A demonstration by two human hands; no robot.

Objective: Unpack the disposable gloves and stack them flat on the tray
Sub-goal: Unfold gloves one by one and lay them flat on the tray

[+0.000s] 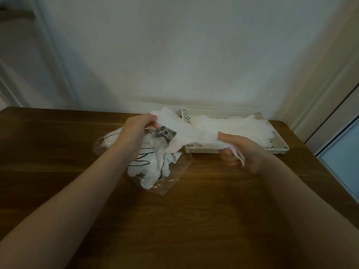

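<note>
step: both hands stretching thin translucent white glove (pixel 186 131) flat | left hand (pixel 138 126) fingers pinching one end, right hand (pixel 240 152) fingers clenching other | next: laying it on cream perforated plastic tray (pixel 279 146)

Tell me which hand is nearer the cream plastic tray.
Right. The right hand grips a white glove just in front of the cream plastic tray; the left hand holds the glove's other end, left of the tray.
</note>
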